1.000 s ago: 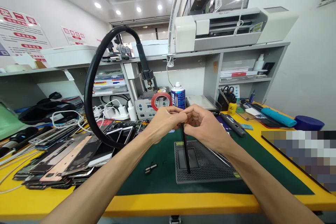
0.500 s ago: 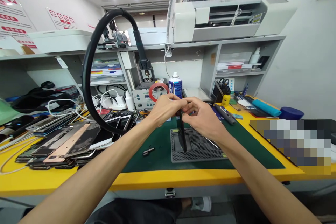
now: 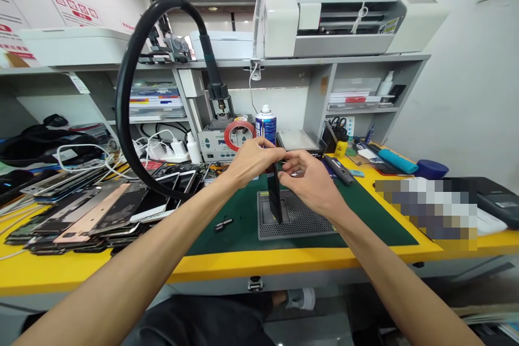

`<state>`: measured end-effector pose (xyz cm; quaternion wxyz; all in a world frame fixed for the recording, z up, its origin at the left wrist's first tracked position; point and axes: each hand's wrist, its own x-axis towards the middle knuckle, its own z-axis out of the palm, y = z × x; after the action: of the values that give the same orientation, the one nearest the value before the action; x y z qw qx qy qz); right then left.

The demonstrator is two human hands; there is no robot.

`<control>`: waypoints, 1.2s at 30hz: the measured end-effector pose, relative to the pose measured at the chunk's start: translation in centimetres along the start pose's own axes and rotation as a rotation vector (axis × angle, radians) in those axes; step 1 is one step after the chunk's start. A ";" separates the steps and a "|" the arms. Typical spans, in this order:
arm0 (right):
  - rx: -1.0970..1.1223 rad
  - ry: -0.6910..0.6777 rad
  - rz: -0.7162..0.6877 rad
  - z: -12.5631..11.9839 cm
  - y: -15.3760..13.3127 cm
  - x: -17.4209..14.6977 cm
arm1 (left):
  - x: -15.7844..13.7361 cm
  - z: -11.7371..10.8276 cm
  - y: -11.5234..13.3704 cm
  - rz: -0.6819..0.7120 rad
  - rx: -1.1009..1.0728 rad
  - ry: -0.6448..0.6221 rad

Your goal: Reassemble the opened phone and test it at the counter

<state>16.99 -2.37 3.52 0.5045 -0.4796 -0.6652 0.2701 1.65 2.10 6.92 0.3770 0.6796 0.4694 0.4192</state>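
Observation:
A thin black phone (image 3: 274,197) stands on edge, almost upright, over the grey perforated mat (image 3: 306,219). My left hand (image 3: 259,161) reaches over its top, fingers closed on the upper edge. From the other side my right hand (image 3: 306,175) has its fingers curled at the phone's upper right edge, the fingertips close to those of my left hand. What the fingertips do at the top edge is partly hidden. On the green mat (image 3: 239,235), left of the grey one, lies a small dark metal part (image 3: 223,224).
Stacked phone parts (image 3: 93,213) cover the bench's left side, under a thick black looped hose (image 3: 121,92). Behind my hands stand a blue spray can (image 3: 265,125) and a red tape roll (image 3: 233,139). A grey pen-like tool (image 3: 338,170) and yellow bottle (image 3: 341,148) lie right.
The whole view has shifted slightly, so the bench sits higher and further left. Both hands stay at the top of the phone, which keeps its near-upright stance.

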 end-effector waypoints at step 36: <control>-0.051 0.000 0.070 0.6 1.8 -2.6 | -0.5 -0.3 -0.9 -0.043 -0.226 -0.010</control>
<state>17.12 -3.94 0.72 0.4821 -0.5155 -0.6547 0.2707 0.95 1.87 6.15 0.4624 0.6247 0.4319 0.4576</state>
